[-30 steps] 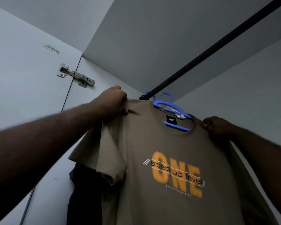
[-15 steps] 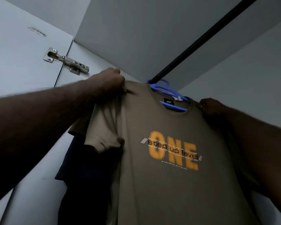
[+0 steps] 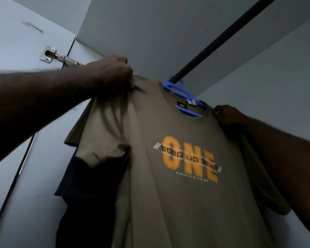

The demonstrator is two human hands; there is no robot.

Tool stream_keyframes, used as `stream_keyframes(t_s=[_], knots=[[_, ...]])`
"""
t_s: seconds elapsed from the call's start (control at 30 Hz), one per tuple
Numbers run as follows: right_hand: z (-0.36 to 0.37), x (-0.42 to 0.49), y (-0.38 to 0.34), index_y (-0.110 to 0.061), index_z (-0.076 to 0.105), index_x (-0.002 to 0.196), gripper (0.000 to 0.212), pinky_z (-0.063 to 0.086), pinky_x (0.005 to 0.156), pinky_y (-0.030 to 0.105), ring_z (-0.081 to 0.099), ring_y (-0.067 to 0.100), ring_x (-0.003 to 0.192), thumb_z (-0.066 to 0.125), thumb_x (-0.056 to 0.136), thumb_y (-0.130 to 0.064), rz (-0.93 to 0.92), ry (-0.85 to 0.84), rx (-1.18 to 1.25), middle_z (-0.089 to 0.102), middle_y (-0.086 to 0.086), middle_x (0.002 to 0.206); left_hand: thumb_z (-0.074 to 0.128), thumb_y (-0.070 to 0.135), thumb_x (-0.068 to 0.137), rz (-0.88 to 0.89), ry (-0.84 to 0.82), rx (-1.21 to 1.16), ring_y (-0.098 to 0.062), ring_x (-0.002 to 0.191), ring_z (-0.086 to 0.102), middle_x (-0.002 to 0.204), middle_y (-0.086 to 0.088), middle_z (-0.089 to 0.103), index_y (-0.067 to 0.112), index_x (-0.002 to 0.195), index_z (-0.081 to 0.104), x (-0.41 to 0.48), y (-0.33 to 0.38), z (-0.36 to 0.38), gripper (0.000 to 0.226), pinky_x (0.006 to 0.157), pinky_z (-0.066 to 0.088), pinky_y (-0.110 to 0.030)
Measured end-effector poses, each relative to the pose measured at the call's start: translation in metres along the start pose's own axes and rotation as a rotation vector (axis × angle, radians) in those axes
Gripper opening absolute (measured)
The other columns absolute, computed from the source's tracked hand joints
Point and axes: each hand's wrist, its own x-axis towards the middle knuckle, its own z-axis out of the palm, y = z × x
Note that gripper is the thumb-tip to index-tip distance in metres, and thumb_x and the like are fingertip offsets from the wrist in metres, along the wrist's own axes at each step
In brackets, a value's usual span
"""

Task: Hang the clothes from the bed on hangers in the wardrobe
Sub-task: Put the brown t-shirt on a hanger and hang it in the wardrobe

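A khaki-brown cotton T-shirt with an orange "ONE" print (image 3: pixel 168 203) hangs on a blue plastic hanger (image 3: pixel 182 93), whose hook sits on the black metal wardrobe rail (image 3: pixel 222 36) running up to the top right. The hanger shows through the neck opening, with the shirt's dark label just below it.

The left hand (image 3: pixel 111 74) is at the shirt's left shoulder. Its fingers (image 3: pixel 127 83) are curled tight round a bunch of cloth at the shoulder's top edge, and creases spread out from the grip. The sleeve below that hand is folded over on itself.

The right hand (image 3: pixel 229 115) is at the right shoulder, just beside the collar. Its fingers (image 3: pixel 217 112) pinch the cloth there, with the thumb side toward the neck opening (the rest of that hand is in shadow, so how far the fingers wrap behind cannot be told). The shirt lies between the two hands, its front facing the camera.

Behind the shirt on the left hangs a dark navy garment (image 3: pixel 89 203), touching it. Farther left is the white wardrobe door (image 3: pixel 16 42) with a silver metal hinge (image 3: pixel 58 57), partly hidden by the left forearm.
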Motion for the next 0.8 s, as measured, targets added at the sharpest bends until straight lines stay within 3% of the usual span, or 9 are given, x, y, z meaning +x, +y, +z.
stream_keyframes(t_s=[0.2,0.3,0.4,0.47,0.53,0.63,0.73,0.8], knots=[[0.006,-0.012,-0.004,-0.001,0.057,0.121,0.028,0.033,0.083,0.030,0.051,0.034,0.118,0.042,0.103,-0.017,-0.009,-0.038,0.029,0.055,0.022,0.129,0.065,0.035,0.089,0.043,0.076,0.017,-0.041,0.085,0.055,0.086,-0.024,0.052,-0.004,0.087,0.062,-0.030,0.012,0.002,0.040,0.066,0.042,-0.040],[0.009,-0.012,-0.003,-0.002,0.058,0.116,0.025,0.032,0.080,0.030,0.053,0.034,0.114,0.043,0.103,-0.017,0.006,-0.039,0.042,0.056,0.023,0.126,0.061,0.023,0.093,-0.099,0.027,-0.039,-0.041,0.090,0.056,0.094,-0.025,0.054,-0.004,0.095,0.063,-0.030,0.015,-0.006,0.028,0.072,0.042,-0.040],[0.005,-0.011,-0.007,-0.003,0.055,0.125,0.029,0.035,0.085,0.031,0.050,0.035,0.119,0.043,0.103,-0.018,0.037,-0.067,0.038,0.053,0.021,0.133,0.060,0.031,0.095,-0.322,0.060,-0.283,-0.038,0.098,0.061,0.101,-0.024,0.066,-0.001,0.098,0.070,-0.024,0.019,-0.022,0.034,0.078,0.044,-0.031],[0.002,-0.013,-0.011,-0.004,0.051,0.133,0.034,0.037,0.093,0.033,0.047,0.035,0.126,0.043,0.103,-0.017,0.056,-0.102,0.032,0.048,0.020,0.141,0.060,0.029,0.094,-0.444,0.149,-0.470,-0.032,0.098,0.063,0.102,-0.020,0.069,-0.001,0.101,0.072,-0.023,0.021,-0.032,0.033,0.072,0.039,-0.024],[0.000,-0.017,-0.017,-0.005,0.046,0.140,0.039,0.036,0.102,0.034,0.044,0.034,0.131,0.043,0.102,-0.014,0.063,-0.105,0.044,0.043,0.019,0.147,0.061,0.026,0.094,-0.535,0.191,-0.625,-0.027,0.083,0.063,0.096,-0.019,0.070,-0.002,0.099,0.072,-0.026,0.022,-0.041,0.031,0.061,0.039,-0.025],[-0.004,-0.026,-0.028,-0.005,0.044,0.142,0.040,0.036,0.103,0.032,0.046,0.033,0.131,0.042,0.103,-0.016,0.010,-0.053,0.103,0.045,0.019,0.147,0.065,0.024,0.092,-0.626,0.104,-0.922,-0.025,0.064,0.057,0.082,-0.022,0.065,-0.009,0.096,0.068,-0.027,0.026,-0.047,0.034,0.050,0.048,-0.024],[-0.014,-0.034,-0.048,-0.008,0.045,0.142,0.040,0.035,0.101,0.030,0.044,0.030,0.132,0.040,0.104,-0.020,-0.080,-0.048,0.144,0.046,0.016,0.146,0.064,0.027,0.093,-0.715,-0.009,-1.043,-0.027,0.067,0.056,0.075,-0.018,0.057,-0.012,0.093,0.064,-0.023,0.037,-0.050,0.039,0.065,0.055,-0.040],[-0.022,-0.037,-0.069,-0.011,0.045,0.142,0.040,0.035,0.096,0.029,0.046,0.029,0.130,0.038,0.105,-0.024,-0.141,-0.079,0.175,0.048,0.014,0.145,0.065,0.027,0.092,-0.755,-0.036,-1.030,-0.027,0.062,0.055,0.070,-0.015,0.055,-0.008,0.089,0.064,-0.018,0.046,-0.050,0.035,0.063,0.051,-0.037]])
